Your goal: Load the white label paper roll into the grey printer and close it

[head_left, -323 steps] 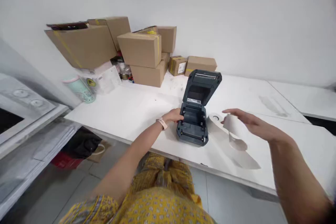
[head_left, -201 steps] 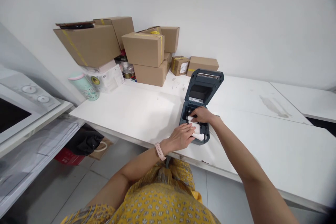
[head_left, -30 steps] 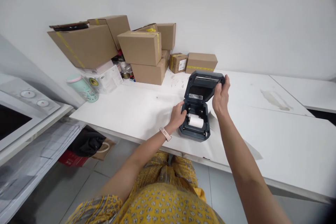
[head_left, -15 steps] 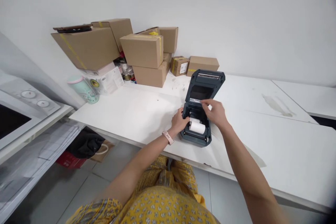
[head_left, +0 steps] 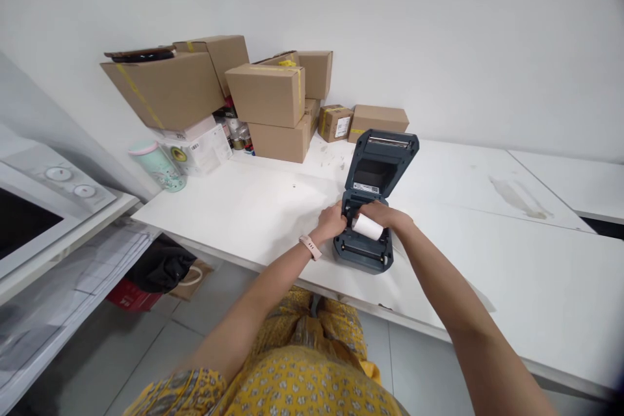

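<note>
A dark grey label printer (head_left: pixel 363 261) stands on the white table with its lid (head_left: pixel 383 156) raised. Inside lies a white paper roll (head_left: pixel 367 227), slightly tilted. My left hand (head_left: pixel 332 221) is closed on the printer's left side wall, fingertips at the inner edge. My right hand (head_left: pixel 380 213) reaches into the open body from the right. Its fingers are at the far side of the roll and seem closed on it, though the roll partly hides them.
Cardboard boxes (head_left: pixel 266 94) are stacked against the wall at the back left. A mint tumbler (head_left: pixel 158 166) stands beside a white box (head_left: pixel 207 153). At far left is a microwave (head_left: pixel 58 188) on a shelf. The white table (head_left: pixel 253 214) has its front edge close to my body.
My right hand has moved down from the lid hinge into the printer, to the paper roll. The roll has tilted and shifted slightly. My left hand stays at the printer's left side.
</note>
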`<action>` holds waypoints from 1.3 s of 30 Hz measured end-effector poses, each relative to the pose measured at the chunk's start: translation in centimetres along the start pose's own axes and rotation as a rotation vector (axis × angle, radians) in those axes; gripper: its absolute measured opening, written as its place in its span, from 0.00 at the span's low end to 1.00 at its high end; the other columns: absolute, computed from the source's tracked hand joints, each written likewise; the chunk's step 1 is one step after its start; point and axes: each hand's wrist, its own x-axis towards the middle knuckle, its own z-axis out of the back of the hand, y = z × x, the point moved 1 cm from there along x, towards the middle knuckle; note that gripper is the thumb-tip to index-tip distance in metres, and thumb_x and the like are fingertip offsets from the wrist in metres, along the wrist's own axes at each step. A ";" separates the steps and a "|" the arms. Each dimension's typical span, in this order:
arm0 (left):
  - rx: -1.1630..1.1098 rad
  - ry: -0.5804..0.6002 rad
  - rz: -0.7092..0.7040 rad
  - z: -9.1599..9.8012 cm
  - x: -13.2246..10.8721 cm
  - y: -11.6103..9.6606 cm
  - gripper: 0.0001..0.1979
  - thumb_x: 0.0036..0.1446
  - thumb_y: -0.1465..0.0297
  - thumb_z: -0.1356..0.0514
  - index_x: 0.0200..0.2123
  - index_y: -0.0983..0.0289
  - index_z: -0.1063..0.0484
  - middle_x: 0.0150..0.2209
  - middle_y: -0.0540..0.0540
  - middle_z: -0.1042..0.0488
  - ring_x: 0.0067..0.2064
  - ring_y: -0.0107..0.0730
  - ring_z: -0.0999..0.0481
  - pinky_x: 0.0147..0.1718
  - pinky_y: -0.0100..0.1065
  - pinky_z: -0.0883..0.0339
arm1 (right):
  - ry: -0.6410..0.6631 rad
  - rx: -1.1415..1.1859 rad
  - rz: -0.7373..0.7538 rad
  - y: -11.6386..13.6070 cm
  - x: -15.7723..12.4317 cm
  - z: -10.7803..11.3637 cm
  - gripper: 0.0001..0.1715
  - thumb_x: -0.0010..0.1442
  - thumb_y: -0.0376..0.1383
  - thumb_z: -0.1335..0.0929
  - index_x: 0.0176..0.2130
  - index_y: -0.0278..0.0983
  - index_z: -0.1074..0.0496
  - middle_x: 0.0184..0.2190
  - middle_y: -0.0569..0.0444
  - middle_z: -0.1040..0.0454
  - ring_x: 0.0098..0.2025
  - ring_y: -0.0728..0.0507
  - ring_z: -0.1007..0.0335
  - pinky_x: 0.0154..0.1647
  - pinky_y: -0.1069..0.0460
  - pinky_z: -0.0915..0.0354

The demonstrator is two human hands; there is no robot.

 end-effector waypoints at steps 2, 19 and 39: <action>0.007 0.014 -0.001 0.0 -0.2 -0.1 0.28 0.56 0.74 0.46 0.61 0.62 0.36 0.48 0.62 0.21 0.51 0.52 0.23 0.49 0.43 0.34 | 0.043 0.079 0.025 -0.3 -1.4 0.9 0.10 0.56 0.38 0.32 0.35 0.40 0.20 0.34 0.53 0.17 0.35 0.40 0.23 0.39 0.50 0.33; -0.002 -0.094 0.047 -1.6 -1.3 -0.2 0.28 0.64 0.73 0.53 0.66 0.61 0.42 0.46 0.60 0.21 0.49 0.48 0.24 0.51 0.44 0.36 | -0.574 1.322 -0.518 -14.0 -18.1 -2.1 0.27 0.42 0.42 0.21 0.43 0.43 0.26 0.40 0.43 0.21 0.24 0.45 0.29 0.22 0.49 0.42; 0.005 -0.078 0.023 -1.3 -1.2 0.1 0.29 0.64 0.74 0.53 0.68 0.58 0.46 0.45 0.57 0.21 0.48 0.45 0.23 0.51 0.43 0.36 | -0.526 0.936 -0.405 -14.3 -16.1 -5.5 0.35 0.50 0.46 0.27 0.57 0.47 0.31 0.63 0.49 0.31 0.63 0.32 0.35 0.63 0.38 0.35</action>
